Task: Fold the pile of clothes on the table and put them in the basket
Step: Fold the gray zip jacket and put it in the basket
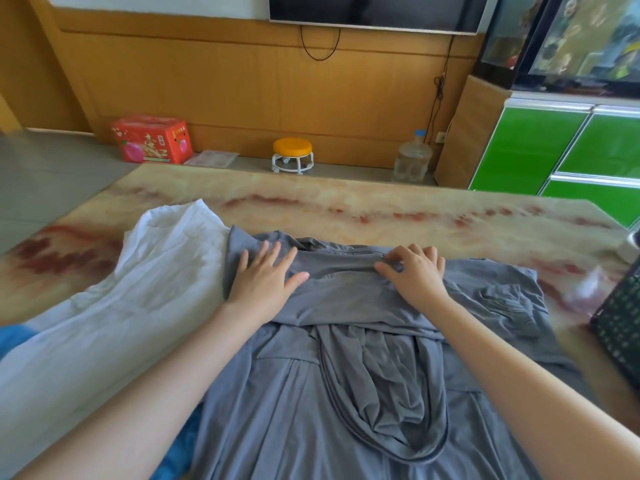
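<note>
Currently: folding of the grey garment (346,299) is in progress; nothing is seen inside the basket (620,327), though only a corner of it shows.
Garment position: spread on the table (346,199) directly before the person, with a band of it folded over at the far end and the hood (381,393) lying slack on the middle.
Long axis: runs from the far end, under the hands, towards the person; the folded band lies crosswise, left to right.
Left hand (266,278): fingers straight and spread, pressing flat on the left part of the band; it holds nothing.
Right hand (415,271): fingers curled at the far edge of the band, and it appears to pinch a ridge of the cloth there.
Governing relation: both hands sit at the far end, so the unfolded length lies wholly between them and the person; a fold would most likely be drawn towards the body.
Basket bearing: at the right edge of the table, just beside the garment and nearer the right hand.
Remaining items: a white garment (156,258) lies unfolded just left of the grey one, touching it; a blue cloth (14,336) shows at the near left.
</note>
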Available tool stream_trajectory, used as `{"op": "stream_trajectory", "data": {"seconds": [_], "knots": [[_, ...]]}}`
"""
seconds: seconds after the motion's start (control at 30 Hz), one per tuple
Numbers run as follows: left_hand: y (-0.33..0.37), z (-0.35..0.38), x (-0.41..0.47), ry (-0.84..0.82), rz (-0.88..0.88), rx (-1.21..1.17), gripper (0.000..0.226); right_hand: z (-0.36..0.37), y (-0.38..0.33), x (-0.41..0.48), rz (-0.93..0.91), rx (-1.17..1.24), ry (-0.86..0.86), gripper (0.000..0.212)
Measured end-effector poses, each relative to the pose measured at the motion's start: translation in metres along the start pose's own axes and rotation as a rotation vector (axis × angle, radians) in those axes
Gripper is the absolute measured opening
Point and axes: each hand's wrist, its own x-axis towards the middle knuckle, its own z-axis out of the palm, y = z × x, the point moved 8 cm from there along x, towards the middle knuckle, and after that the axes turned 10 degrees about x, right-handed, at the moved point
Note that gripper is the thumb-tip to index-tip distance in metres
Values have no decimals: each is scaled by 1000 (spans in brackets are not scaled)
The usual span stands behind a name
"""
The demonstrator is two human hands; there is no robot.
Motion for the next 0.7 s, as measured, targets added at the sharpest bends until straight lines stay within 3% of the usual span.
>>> {"op": "stream_trajectory", "data": {"seconds": [0.1, 0.3, 0.4, 0.5, 0.57, 0.7], "knots": [[-7, 24, 1, -157, -28, 43, 70, 7, -1, 6, 41, 14, 32, 25], [-5, 22, 1, -135, -36, 66, 78, 10, 6, 0, 56, 44, 84, 30], [15, -1, -8, 0, 9, 57, 71, -18, 8, -22, -29, 94, 153, 42], [54, -16, -21, 54, 133, -30, 65, -32, 35, -53, -47, -40, 36, 51], [71, -1, -25, -44, 159, -60, 66, -41, 69, -71, 45, -76, -3, 53], [70, 34, -25, -161, 129, -47, 81, -82, 135, -77, 301, 32, 166, 39]]}}
